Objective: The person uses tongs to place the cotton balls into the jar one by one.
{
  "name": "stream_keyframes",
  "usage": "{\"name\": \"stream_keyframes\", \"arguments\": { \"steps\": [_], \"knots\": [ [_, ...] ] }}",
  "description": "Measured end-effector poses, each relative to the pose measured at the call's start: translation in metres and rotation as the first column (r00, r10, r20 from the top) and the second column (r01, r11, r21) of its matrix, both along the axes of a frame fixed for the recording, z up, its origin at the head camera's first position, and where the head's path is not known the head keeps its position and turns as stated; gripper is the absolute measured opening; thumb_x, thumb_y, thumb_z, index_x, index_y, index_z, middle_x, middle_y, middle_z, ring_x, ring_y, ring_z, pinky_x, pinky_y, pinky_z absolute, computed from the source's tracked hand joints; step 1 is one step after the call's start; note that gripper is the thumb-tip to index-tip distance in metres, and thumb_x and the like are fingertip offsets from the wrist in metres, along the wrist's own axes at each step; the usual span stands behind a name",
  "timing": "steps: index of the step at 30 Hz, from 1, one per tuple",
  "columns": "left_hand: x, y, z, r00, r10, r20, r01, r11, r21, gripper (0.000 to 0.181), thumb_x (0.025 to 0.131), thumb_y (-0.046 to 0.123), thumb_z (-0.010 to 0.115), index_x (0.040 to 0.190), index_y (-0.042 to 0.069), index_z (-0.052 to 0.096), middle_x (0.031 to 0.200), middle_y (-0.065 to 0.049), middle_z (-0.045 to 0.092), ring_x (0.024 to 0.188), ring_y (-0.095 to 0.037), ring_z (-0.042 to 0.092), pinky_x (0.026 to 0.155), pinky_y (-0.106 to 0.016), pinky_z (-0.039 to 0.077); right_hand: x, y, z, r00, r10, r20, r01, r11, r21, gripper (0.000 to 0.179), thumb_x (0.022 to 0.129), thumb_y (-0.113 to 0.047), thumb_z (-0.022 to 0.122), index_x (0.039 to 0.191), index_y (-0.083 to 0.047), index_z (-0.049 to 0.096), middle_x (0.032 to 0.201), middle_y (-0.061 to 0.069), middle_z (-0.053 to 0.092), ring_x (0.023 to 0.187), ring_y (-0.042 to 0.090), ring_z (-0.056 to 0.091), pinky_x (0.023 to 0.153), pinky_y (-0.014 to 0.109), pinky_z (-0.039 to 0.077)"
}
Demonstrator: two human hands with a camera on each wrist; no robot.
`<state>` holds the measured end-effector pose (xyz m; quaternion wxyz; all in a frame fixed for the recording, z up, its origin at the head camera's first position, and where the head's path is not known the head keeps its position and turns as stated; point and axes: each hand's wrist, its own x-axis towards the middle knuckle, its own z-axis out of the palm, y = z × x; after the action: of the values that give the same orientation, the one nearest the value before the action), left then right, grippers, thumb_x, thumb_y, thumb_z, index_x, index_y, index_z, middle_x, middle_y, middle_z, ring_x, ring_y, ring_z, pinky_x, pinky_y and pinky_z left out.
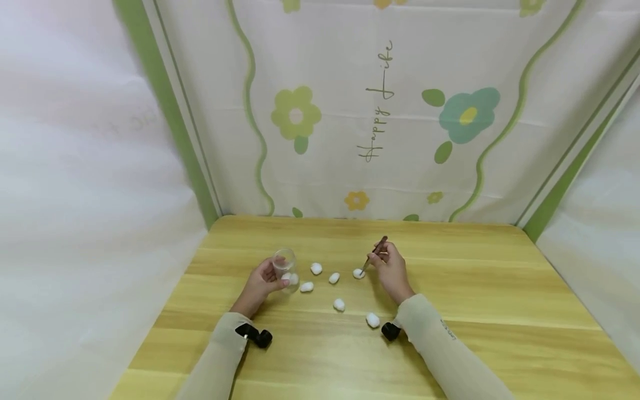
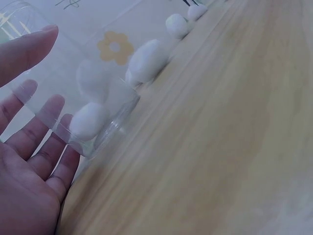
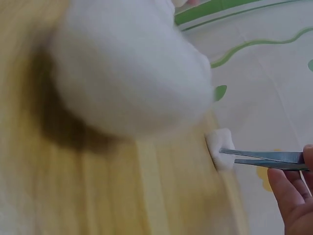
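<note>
My left hand (image 1: 257, 288) holds a clear plastic cup (image 1: 285, 259) upright, thumb on one side and fingers on the other. Two white cotton balls (image 2: 89, 120) lie near the bottom of the cup in the left wrist view. In my right hand (image 1: 393, 273) is a pair of metal tweezers (image 1: 377, 249), pinched between thumb and fingers and pointing down. Its tips are at a cotton ball (image 1: 358, 273) on the table. The right wrist view shows the tweezers' two arms (image 3: 264, 157) spread slightly apart, one tip overlapping that ball.
Several more cotton balls lie on the wooden table (image 1: 475, 289) between the hands, among them one (image 1: 316, 269) near the cup and one (image 1: 372, 320) by the right wrist. A flowered curtain (image 1: 340, 122) hangs behind the table, with white sheets at both sides.
</note>
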<state>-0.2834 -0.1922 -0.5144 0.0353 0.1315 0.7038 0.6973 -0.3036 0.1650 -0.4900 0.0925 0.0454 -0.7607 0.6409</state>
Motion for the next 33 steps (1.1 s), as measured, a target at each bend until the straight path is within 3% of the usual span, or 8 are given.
{"name": "stream_keyframes", "arguments": {
  "steps": [4, 9, 18, 24, 33],
  "knots": [
    [0.001, -0.001, -0.003, 1.0, -0.007, 0.007, 0.007, 1.0, -0.01, 0.067, 0.081, 0.013, 0.081, 0.139, 0.006, 0.048, 0.138, -0.014, 0.052, 0.126, -0.028, 0.048, 0.102, -0.033, 0.04, 0.002, 0.003, -0.008, 0.999, -0.012, 0.031, 0.014, 0.997, -0.072, 0.023, 0.097, -0.003, 0.057, 0.118, -0.001, 0.049, 0.116, 0.023, 0.052, 0.102, 0.032, 0.062, 0.086, 0.047, 0.052],
    [0.001, 0.0, -0.001, 1.0, -0.013, 0.0, 0.013, 1.0, -0.017, 0.066, 0.081, 0.015, 0.081, 0.138, 0.008, 0.049, 0.138, -0.011, 0.053, 0.126, -0.027, 0.048, 0.101, -0.029, 0.041, 0.002, 0.005, -0.014, 0.999, -0.023, 0.036, 0.026, 0.995, -0.095, 0.024, 0.097, -0.004, 0.057, 0.12, 0.0, 0.048, 0.118, 0.027, 0.052, 0.102, 0.031, 0.062, 0.085, 0.043, 0.053],
    [-0.002, 0.002, 0.006, 1.0, -0.016, -0.009, 0.016, 1.0, -0.024, 0.069, 0.081, 0.015, 0.081, 0.14, 0.005, 0.046, 0.14, -0.012, 0.051, 0.126, -0.027, 0.047, 0.099, -0.027, 0.042, -0.006, 0.015, -0.008, 0.999, -0.028, 0.028, 0.032, 0.99, -0.14, 0.027, 0.097, -0.002, 0.058, 0.121, 0.001, 0.048, 0.115, 0.022, 0.053, 0.102, 0.029, 0.063, 0.082, 0.03, 0.054],
    [-0.001, 0.004, 0.005, 1.0, -0.006, 0.006, 0.006, 1.0, -0.014, 0.069, 0.081, 0.013, 0.081, 0.14, 0.005, 0.046, 0.139, -0.014, 0.051, 0.125, -0.026, 0.048, 0.099, -0.028, 0.042, -0.006, 0.019, -0.003, 1.0, -0.014, 0.024, 0.018, 0.981, -0.196, 0.027, 0.097, -0.002, 0.058, 0.121, 0.001, 0.047, 0.119, 0.028, 0.049, 0.103, 0.03, 0.062, 0.083, 0.03, 0.053],
    [-0.002, 0.005, 0.002, 1.0, 0.013, 0.012, -0.013, 1.0, -0.001, 0.068, 0.08, 0.01, 0.081, 0.139, 0.004, 0.047, 0.137, -0.014, 0.052, 0.124, -0.024, 0.05, 0.099, -0.028, 0.042, -0.011, 0.017, 0.005, 1.0, 0.016, 0.021, -0.01, 0.969, -0.245, 0.028, 0.096, -0.004, 0.059, 0.121, 0.003, 0.046, 0.115, 0.021, 0.048, 0.106, 0.032, 0.061, 0.085, 0.031, 0.052]
  ]
}}
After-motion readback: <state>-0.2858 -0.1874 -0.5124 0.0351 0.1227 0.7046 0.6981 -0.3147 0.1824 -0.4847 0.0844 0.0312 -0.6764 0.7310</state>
